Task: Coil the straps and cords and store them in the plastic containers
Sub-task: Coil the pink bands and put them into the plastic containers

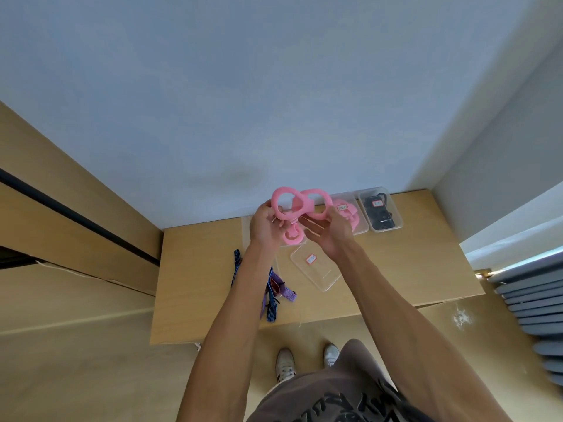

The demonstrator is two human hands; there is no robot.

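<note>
Both hands are raised over the far edge of the wooden table point(396, 269), sharing a pink strap point(300, 205) twisted into two loops. The left hand point(264, 224) pinches the loop at nine o'clock, fingers curled round it; the right hand point(330, 231) is half open, fingertips gripping the loop at three o'clock. A pink coil point(293, 236) dangles between them.

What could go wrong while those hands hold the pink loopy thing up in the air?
The pink strap is held above the table by the left hand and right hand. One loop dangles below, so the coil might spring open or slip. If it drops, it could miss the container with pink items and land by the clear lid.
</note>
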